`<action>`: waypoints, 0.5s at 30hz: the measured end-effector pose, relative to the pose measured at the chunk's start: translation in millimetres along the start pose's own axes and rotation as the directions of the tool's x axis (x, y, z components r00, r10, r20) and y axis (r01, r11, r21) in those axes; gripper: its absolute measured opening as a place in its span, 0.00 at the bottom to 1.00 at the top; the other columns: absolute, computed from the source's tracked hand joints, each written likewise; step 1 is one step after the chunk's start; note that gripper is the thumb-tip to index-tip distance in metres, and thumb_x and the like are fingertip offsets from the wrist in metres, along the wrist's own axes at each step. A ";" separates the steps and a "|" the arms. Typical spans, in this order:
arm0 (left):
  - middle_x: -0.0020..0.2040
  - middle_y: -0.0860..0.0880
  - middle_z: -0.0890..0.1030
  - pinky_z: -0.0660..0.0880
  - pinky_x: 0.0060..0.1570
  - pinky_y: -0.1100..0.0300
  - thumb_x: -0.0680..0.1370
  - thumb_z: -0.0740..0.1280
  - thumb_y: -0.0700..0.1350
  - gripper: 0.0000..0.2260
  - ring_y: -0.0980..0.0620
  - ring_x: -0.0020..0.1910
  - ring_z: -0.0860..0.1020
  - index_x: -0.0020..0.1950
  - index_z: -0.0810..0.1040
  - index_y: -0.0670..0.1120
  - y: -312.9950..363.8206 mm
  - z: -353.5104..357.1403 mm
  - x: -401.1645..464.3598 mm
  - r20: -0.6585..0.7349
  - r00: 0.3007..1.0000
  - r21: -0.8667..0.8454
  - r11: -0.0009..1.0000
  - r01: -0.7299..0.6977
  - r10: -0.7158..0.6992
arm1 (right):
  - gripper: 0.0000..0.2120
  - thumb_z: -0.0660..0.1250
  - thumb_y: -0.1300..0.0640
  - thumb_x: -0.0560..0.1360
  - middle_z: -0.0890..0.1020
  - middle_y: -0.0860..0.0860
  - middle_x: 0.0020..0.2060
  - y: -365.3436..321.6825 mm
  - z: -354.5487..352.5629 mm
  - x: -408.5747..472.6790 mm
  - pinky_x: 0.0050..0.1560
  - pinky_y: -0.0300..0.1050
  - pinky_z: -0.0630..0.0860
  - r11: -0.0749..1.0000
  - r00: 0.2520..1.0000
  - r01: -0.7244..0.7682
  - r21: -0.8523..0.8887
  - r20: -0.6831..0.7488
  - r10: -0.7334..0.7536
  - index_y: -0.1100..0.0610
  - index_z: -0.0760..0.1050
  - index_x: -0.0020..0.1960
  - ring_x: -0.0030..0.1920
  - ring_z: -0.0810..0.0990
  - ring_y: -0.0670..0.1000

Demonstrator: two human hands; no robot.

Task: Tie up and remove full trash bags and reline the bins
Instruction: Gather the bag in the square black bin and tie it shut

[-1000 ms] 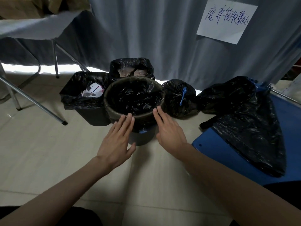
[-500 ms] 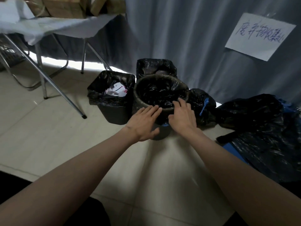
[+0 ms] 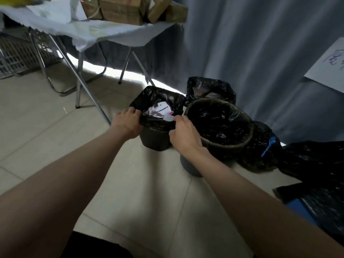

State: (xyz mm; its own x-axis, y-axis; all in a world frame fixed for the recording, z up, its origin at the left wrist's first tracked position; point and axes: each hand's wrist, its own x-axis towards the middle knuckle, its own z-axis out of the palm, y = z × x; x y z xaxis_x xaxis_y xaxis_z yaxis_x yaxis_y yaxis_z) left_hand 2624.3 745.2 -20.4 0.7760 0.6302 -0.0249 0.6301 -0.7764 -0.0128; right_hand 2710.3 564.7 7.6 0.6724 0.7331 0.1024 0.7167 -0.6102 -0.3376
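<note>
A small square bin (image 3: pixel 155 139) stands on the floor, lined with a black bag (image 3: pixel 149 95) that holds paper trash (image 3: pixel 160 111). My left hand (image 3: pixel 127 121) grips the bag's near-left rim, and my right hand (image 3: pixel 184 133) grips its near-right rim. To the right stands a round bin (image 3: pixel 191 165) with a black liner (image 3: pixel 219 123) and no visible trash. Behind them sits a third bin with a black bag (image 3: pixel 210 89). A tied black bag (image 3: pixel 260 149) with a blue tie lies right of the round bin.
A folding table (image 3: pixel 104 32) with metal legs, a white cloth and cardboard boxes stands at the upper left. A grey curtain (image 3: pixel 251 53) hangs behind the bins with a paper sign (image 3: pixel 329 69). More black bags (image 3: pixel 316 164) lie over a blue surface at right.
Both hands left the round bin's front rim and moved left to the square bin, where they took hold of its bag rim. The view swung left.
</note>
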 end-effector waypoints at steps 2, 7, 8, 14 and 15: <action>0.73 0.45 0.65 0.68 0.64 0.47 0.78 0.63 0.53 0.27 0.41 0.69 0.69 0.75 0.62 0.48 -7.8 9.2 9.9 0.025 0.999 -0.033 0.999 0.025 -0.024 | 0.21 0.62 0.60 0.78 0.71 0.57 0.65 -10.4 12.9 14.3 0.61 0.52 0.71 1.000 0.996 -0.022 0.003 0.091 0.022 0.60 0.66 0.70 0.64 0.73 0.59; 0.76 0.44 0.59 0.68 0.64 0.47 0.79 0.62 0.51 0.28 0.39 0.70 0.67 0.78 0.58 0.53 -10.6 17.7 36.6 0.101 0.994 -0.089 0.994 0.060 -0.051 | 0.22 0.59 0.60 0.80 0.68 0.60 0.67 -11.6 36.4 45.7 0.59 0.52 0.70 0.991 0.967 -0.130 0.027 0.223 0.120 0.58 0.61 0.73 0.65 0.72 0.63; 0.73 0.44 0.62 0.70 0.62 0.47 0.78 0.62 0.49 0.26 0.39 0.68 0.68 0.76 0.62 0.52 -10.9 17.5 40.6 0.084 0.996 -0.086 0.995 0.049 -0.042 | 0.22 0.59 0.60 0.80 0.67 0.60 0.68 -9.4 40.7 49.5 0.59 0.52 0.70 0.988 0.962 -0.149 0.033 0.235 0.137 0.58 0.61 0.73 0.65 0.72 0.64; 0.60 0.41 0.70 0.72 0.52 0.48 0.76 0.64 0.42 0.13 0.37 0.60 0.71 0.61 0.75 0.47 -7.1 18.8 41.5 -0.002 0.998 -0.068 0.996 0.055 -0.056 | 0.17 0.59 0.62 0.80 0.71 0.61 0.63 4.9 56.8 58.4 0.58 0.52 0.71 0.974 0.966 -0.207 0.090 0.176 0.189 0.60 0.66 0.68 0.61 0.74 0.64; 0.60 0.41 0.70 0.72 0.55 0.48 0.76 0.64 0.43 0.13 0.38 0.60 0.70 0.60 0.77 0.47 -7.9 18.5 39.1 -0.009 0.998 -0.052 0.997 0.063 -0.064 | 0.15 0.60 0.63 0.79 0.73 0.61 0.62 6.9 56.7 58.2 0.56 0.52 0.72 0.976 0.971 -0.196 0.099 0.158 0.179 0.60 0.68 0.66 0.60 0.75 0.64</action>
State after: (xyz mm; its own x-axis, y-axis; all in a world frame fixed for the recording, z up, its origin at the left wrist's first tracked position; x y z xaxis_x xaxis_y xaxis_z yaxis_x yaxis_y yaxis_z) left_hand 2649.1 775.8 -39.8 0.7345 0.6785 -0.0154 0.6785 -0.7336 0.0377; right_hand 2743.9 620.2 -41.9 0.7516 0.6505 -0.1091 0.5494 -0.7090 -0.4421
